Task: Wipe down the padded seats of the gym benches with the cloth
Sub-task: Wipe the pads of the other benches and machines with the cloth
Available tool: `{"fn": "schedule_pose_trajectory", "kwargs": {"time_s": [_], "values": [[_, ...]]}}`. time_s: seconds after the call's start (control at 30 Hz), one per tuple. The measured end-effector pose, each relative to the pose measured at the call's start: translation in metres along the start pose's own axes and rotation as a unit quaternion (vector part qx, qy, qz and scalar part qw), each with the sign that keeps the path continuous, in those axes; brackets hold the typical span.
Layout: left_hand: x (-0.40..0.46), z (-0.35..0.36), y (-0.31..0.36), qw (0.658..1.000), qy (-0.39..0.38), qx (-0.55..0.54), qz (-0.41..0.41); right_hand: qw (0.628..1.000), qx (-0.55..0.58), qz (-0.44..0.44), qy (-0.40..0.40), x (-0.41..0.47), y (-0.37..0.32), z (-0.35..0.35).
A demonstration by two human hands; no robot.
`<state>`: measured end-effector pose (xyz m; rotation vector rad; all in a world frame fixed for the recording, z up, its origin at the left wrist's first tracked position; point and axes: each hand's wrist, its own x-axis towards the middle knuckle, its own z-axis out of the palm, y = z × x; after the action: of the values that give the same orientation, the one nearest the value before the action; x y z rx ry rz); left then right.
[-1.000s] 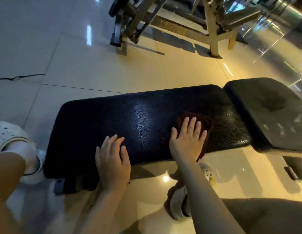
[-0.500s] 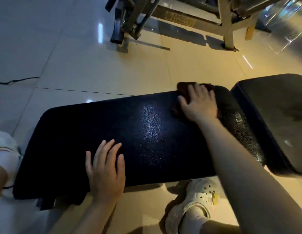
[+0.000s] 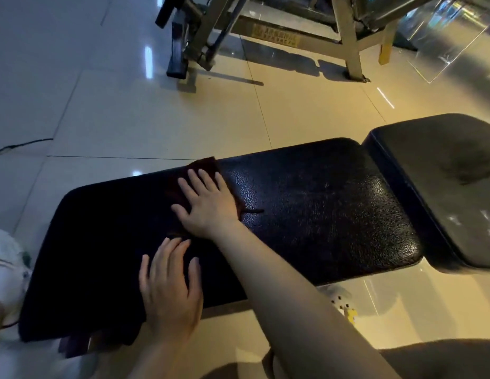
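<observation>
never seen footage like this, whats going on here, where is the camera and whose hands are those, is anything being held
There is no machine here. The camera is worn on a person's head and looks down, so both arms reaching in from the bottom belong to that person. In front of them is a gym bench with a long black padded seat and a second pad to the right. The right hand lies flat, fingers straight, pressing a dark reddish cloth onto the seat near its far edge. Nothing is gripped: the cloth is only pushed under the palm. The left hand rests flat on the near edge of the seat, apparently for support. Behind, on the shiny tiled floor, stands the metal frame of other gym equipment.
</observation>
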<state>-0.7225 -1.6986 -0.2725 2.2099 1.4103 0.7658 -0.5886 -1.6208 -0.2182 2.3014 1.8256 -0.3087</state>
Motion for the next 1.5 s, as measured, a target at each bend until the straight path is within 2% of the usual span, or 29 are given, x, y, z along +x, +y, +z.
{"fn": "schedule_pose_trajectory", "kwargs": {"time_s": [0.07, 0.2, 0.3, 0.4, 0.5, 0.6, 0.67, 0.8, 0.87, 0.93, 1.03, 1.13, 1.27, 1.37, 1.43, 1.5], "values": [[0.0, 0.0, 0.002, 1.0, -0.005, 0.001, 0.003, 1.0, -0.012, 0.02, 0.01, -0.003, 0.032, -0.009], [0.001, -0.003, 0.001, 1.0, -0.01, -0.018, 0.014, 0.979, -0.007, 0.192, 0.068, -0.033, 0.142, -0.036], [-0.001, -0.005, 0.0, 0.999, -0.011, -0.028, 0.027, 0.952, 0.005, 0.298, 0.067, -0.072, 0.216, -0.053], [-0.002, -0.005, 0.0, 0.999, -0.006, -0.04, 0.019, 0.934, 0.06, 0.346, 0.069, -0.109, 0.241, -0.051], [-0.001, -0.005, 0.001, 0.998, 0.007, -0.058, 0.011, 0.932, 0.031, 0.35, 0.089, -0.138, 0.213, -0.037], [0.0, -0.005, 0.003, 0.997, 0.021, -0.076, 0.004, 0.94, 0.005, 0.322, 0.11, -0.16, 0.153, -0.019], [-0.001, -0.004, 0.005, 0.996, 0.038, -0.085, -0.003, 0.958, 0.007, 0.268, 0.1, -0.163, 0.099, -0.003], [-0.016, -0.007, 0.024, 0.988, 0.097, -0.114, -0.039, 0.994, 0.009, 0.098, 0.057, -0.153, 0.013, 0.021], [-0.027, -0.008, 0.035, 0.988, 0.11, -0.108, -0.032, 0.996, 0.011, 0.071, 0.061, -0.153, 0.018, 0.019], [-0.034, -0.006, 0.041, 0.989, 0.103, -0.1, -0.022, 0.993, 0.012, 0.09, 0.079, -0.162, 0.047, 0.018], [-0.038, 0.003, 0.053, 0.991, 0.08, -0.103, 0.005, 0.97, 0.009, 0.199, 0.139, -0.185, 0.113, 0.009], [-0.046, 0.012, 0.065, 0.993, 0.069, -0.091, 0.043, 0.944, 0.028, 0.288, 0.157, -0.216, 0.174, -0.001], [-0.052, 0.017, 0.07, 0.992, 0.067, -0.098, 0.053, 0.899, 0.085, 0.365, 0.229, -0.236, 0.179, 0.01], [-0.044, 0.014, 0.061, 0.99, 0.078, -0.12, 0.007, 0.908, 0.05, 0.345, 0.23, -0.224, 0.148, 0.021], [-0.037, 0.012, 0.056, 0.989, 0.082, -0.12, -0.01, 0.933, 0.021, 0.283, 0.223, -0.208, 0.12, 0.021], [-0.035, 0.014, 0.057, 0.989, 0.082, -0.121, -0.011, 0.966, 0.012, 0.191, 0.176, -0.187, 0.089, 0.02]]}}
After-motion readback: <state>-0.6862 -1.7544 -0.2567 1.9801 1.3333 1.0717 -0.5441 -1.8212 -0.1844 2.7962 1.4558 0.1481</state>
